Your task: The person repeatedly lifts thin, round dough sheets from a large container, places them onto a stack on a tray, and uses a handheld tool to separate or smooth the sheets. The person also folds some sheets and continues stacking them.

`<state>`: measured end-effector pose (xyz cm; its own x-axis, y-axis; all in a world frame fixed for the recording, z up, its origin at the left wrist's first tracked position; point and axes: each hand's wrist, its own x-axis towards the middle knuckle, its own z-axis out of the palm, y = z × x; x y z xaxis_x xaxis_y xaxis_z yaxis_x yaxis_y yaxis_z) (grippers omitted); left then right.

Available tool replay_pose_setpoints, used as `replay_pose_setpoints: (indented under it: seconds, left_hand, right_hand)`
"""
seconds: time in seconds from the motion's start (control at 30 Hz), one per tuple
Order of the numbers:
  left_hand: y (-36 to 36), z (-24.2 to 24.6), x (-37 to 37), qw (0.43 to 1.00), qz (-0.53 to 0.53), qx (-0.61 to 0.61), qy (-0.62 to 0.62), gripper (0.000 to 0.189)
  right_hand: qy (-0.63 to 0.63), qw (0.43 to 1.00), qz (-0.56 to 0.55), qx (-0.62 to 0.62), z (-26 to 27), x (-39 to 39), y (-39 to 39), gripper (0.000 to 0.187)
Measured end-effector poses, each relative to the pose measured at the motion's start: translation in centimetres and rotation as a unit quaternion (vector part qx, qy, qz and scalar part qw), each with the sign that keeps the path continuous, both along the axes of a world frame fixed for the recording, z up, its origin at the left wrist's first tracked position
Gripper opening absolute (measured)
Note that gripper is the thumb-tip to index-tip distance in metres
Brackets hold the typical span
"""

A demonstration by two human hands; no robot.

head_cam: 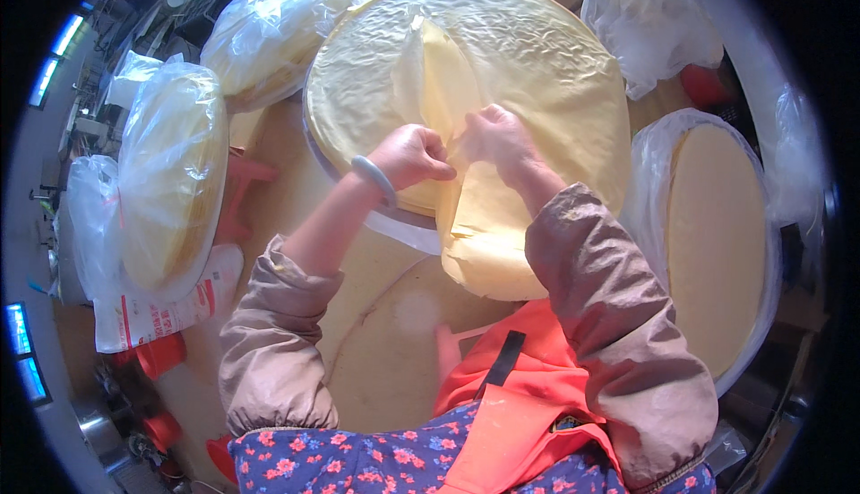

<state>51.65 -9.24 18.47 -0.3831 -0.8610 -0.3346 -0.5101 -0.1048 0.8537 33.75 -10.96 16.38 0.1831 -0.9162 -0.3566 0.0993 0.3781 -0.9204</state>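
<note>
A large round stack of thin, pale-yellow pancake-like sheets (551, 84) lies in front of me, its upper surface finely wrinkled. Over its middle, the top thin sheet (437, 64) is gathered into a raised fold, and part of it hangs over the near edge in a wide flap. My left hand (411, 156), with a pale bangle at the wrist, pinches the gathered sheet between thumb and fingers. Just to the right, my right hand (500, 138) grips the same sheet, its fingers slightly blurred. Both hands are close together above the stack's near half.
Plastic-wrapped round stacks stand at the left (175, 178) and upper left (275, 30). At the right is another stack (719, 245) in open plastic. A pink stool (242, 192), a printed bag (168, 309) and a red container (161, 354) are at the left.
</note>
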Motion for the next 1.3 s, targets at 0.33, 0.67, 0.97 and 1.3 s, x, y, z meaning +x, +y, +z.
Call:
replay_pose_setpoints:
  seconds: [0.33, 0.67, 0.97, 1.3]
  left_hand:
    - [0.5, 0.3, -0.3, 0.997, 0.008, 0.056, 0.061, 0.017]
    - [0.9, 1.1, -0.9, 0.998, 0.061, -0.002, 0.029, 0.028]
    - [1.1, 0.7, -1.5, 0.981, 0.112, 0.022, 0.158, 0.021]
    - [0.5, 0.6, 0.3, 0.982, -0.002, 0.028, 0.184, 0.011]
  right_hand:
    - [-0.065, 0.991, 0.08, 0.083, 0.7, -1.2, 1.4, 0.019]
    - [-0.098, 0.992, 0.054, 0.063, 0.5, -1.2, 1.6, 0.013]
    - [-0.092, 0.993, 0.079, -0.003, 1.2, -1.7, 1.6, 0.014]
    - [-0.08, 0.995, 0.031, 0.058, 1.1, -1.7, 1.4, 0.014]
